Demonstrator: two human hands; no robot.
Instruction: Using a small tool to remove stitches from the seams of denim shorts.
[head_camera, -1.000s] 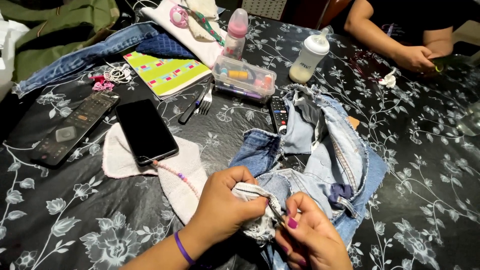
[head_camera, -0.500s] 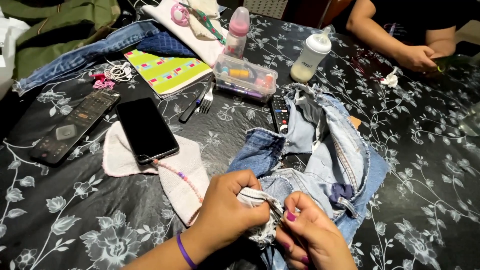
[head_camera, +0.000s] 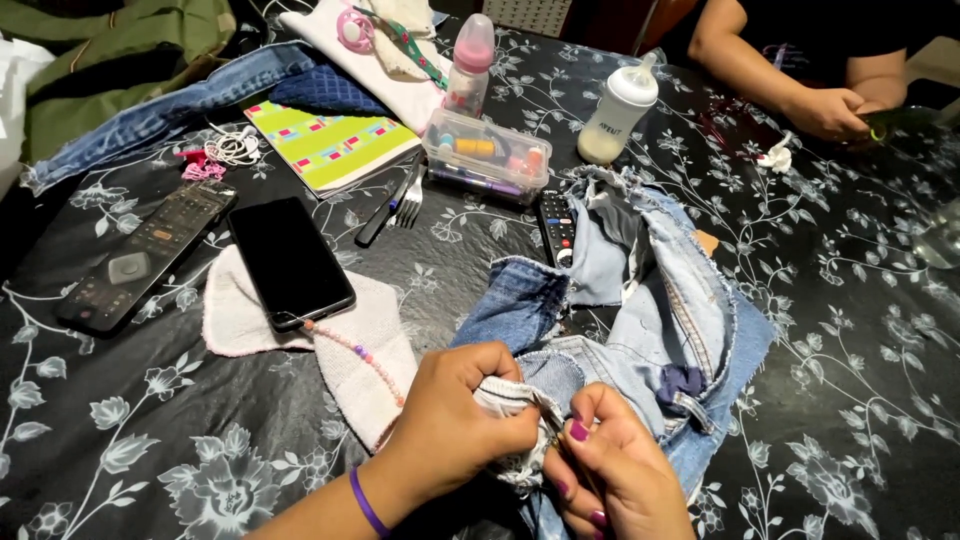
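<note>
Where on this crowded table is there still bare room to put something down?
The near left corner of the table is bare, below the pale cloth under the black phone and left of the left hand. The right side, right of the denim piece, is bare too. The far middle is crowded: notebook, clear box, two baby bottles.

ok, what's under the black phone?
The black phone lies on a pale pink cloth, which sits on the floral tablecloth. Whatever lies directly beneath the phone is covered.

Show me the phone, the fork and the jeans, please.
phone (head_camera: 290, 260), head view, middle of its dark screen.
fork (head_camera: 409, 205), head view, near its tines.
jeans (head_camera: 680, 310), head view, pale inner fabric.
</note>
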